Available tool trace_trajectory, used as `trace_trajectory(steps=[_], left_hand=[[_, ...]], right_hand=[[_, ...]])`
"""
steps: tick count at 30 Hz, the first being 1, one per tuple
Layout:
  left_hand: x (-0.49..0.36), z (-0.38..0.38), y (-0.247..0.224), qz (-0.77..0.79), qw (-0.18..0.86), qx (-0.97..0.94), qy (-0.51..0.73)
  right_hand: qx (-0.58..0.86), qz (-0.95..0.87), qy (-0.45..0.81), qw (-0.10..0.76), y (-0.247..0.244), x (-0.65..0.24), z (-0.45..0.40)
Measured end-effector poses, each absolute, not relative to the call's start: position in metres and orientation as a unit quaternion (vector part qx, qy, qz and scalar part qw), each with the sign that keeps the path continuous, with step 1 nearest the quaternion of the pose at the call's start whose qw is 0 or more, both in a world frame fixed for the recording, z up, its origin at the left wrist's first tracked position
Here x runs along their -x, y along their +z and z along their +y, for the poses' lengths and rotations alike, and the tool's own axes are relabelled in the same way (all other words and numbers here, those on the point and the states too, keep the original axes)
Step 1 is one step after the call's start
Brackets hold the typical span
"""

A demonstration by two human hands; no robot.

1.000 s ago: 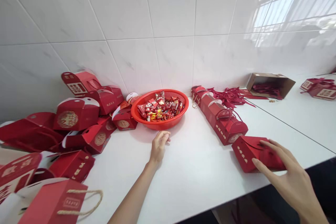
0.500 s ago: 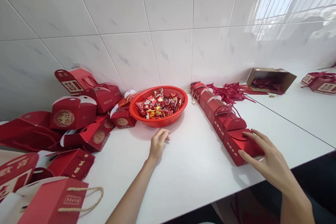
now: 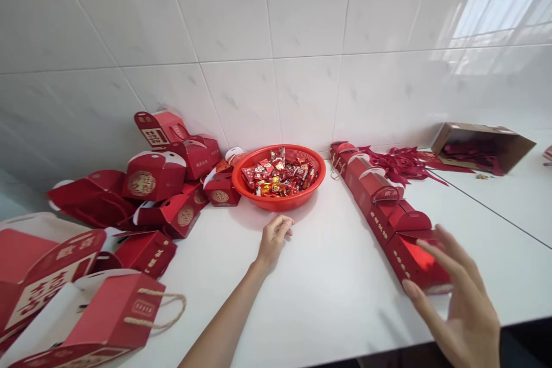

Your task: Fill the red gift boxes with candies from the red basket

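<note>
The 2 hands were well apart. At the lower right of the frame, the right hand (image 3: 468,307) was open, thumb and fingers spread around the near end of the end box (image 3: 411,259); whether a fingertip touched the card could not be told. The left hand (image 3: 275,240) lay curled loosely at the centre, over the white table (image 3: 334,282) and just below the red basket (image 3: 280,205) of wrapped sweets (image 3: 280,175), with nothing visible in it.

The end box stood upright at the right of the frame, closing the near end of the row of boxes (image 3: 371,187), its far end at or against its neighbour. The step in hand looked like lining it up there. Done well, that seemed to call for its long side flush with the others, light pressure from the near end, and fingers lifted straight off so as not to catch the top flap or skew the line. The red ribbons (image 3: 399,168), beyond the row at the upper right, were best kept from slipping under it.
</note>
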State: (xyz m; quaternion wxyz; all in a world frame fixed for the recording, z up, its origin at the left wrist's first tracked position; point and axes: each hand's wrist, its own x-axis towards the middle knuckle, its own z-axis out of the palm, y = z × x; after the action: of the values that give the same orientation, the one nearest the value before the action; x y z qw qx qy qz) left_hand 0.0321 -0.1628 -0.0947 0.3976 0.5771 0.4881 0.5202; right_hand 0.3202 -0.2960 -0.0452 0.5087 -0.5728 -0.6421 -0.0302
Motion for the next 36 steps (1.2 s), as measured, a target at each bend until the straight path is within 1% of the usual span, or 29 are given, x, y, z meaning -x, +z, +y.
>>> trace_trajectory(steps=[2,7,11,14,17,19,21,23,24,26,27,28,30,32,36], left_hand=[[-0.031,-0.163,-0.095,0.487,0.4,-0.578,0.518],[-0.021,-0.162,-0.096,0.488,0.366,-0.599,0.519],[-0.011,-0.161,-0.092,0.49,0.295,-0.651,0.499],[-0.002,-0.164,-0.078,0.487,0.223,-0.692,0.484],[0.014,-0.179,-0.055,0.512,0.124,-0.678,0.513],[0.029,-0.199,-0.037,0.554,0.013,-0.622,0.553],[0.046,-0.225,-0.021,0.615,-0.116,-0.527,0.575],[0.063,-0.254,-0.009,0.686,-0.211,-0.434,0.545],[0.072,-0.267,-0.005,0.724,-0.236,-0.404,0.506],[0.088,-0.287,0.0,0.805,-0.244,-0.362,0.402],[0.095,-0.293,0.001,0.845,-0.229,-0.334,0.349],[0.101,-0.298,0.001,0.881,-0.199,-0.311,0.294],[0.11,-0.303,-0.001,0.917,-0.142,-0.295,0.229],[0.114,-0.304,-0.005,0.918,-0.111,-0.314,0.214],[0.111,-0.31,-0.01,0.891,-0.096,-0.358,0.262]], right_hand=[[0.515,-0.683,0.026,0.517,-0.052,-0.301,-0.292],[0.434,-0.773,0.108,0.45,-0.079,-0.255,-0.266],[0.381,-0.808,0.178,0.412,-0.093,-0.228,-0.253],[0.363,-0.813,0.223,0.397,-0.1,-0.217,-0.25],[0.363,-0.801,0.26,0.399,-0.105,-0.212,-0.25],[0.366,-0.793,0.276,0.402,-0.108,-0.211,-0.25],[0.368,-0.786,0.284,0.407,-0.108,-0.21,-0.251],[0.366,-0.788,0.289,0.403,-0.107,-0.211,-0.251],[0.359,-0.795,0.292,0.393,-0.106,-0.211,-0.251],[0.34,-0.814,0.297,0.365,-0.104,-0.212,-0.25],[0.331,-0.822,0.299,0.353,-0.102,-0.213,-0.249],[0.323,-0.828,0.299,0.346,-0.1,-0.213,-0.248],[0.315,-0.833,0.296,0.345,-0.098,-0.214,-0.247],[0.313,-0.834,0.296,0.346,-0.096,-0.215,-0.247],[0.326,-0.829,0.299,0.341,-0.093,-0.215,-0.249]])
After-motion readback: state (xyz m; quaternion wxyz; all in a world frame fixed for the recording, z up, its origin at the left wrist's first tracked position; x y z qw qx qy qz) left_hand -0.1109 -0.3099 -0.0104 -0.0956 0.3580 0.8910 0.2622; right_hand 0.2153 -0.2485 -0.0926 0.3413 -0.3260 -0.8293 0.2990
